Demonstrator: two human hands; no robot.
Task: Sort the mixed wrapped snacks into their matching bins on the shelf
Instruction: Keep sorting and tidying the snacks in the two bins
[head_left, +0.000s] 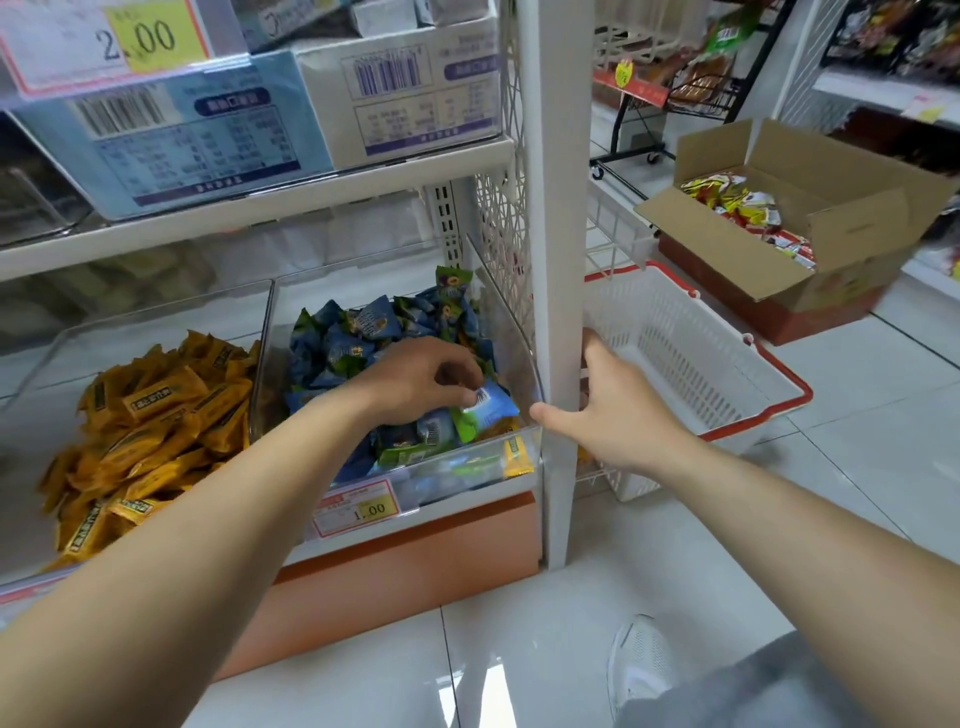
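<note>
Left hand (421, 379): bare, on a bare forearm, left of the white post (553, 260).
Right hand (618, 410): bare, on a bare forearm, just right of the post.
Shoe (641, 665): white, mesh upper dotted with small holes, rounded toe, below the post.
Leg (779, 686): grey plain cloth, below and right of the post, overlapping the shoe.

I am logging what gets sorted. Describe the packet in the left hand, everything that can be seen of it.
The packet is a small pillow wrapper, glossy like plastic film, blue with a green end and a white barcode patch. It lies tilted over the front right corner of the clear bin, on top of other blue packets. The left hand pinches it near the barcode; its fingers hide part of it.
</note>
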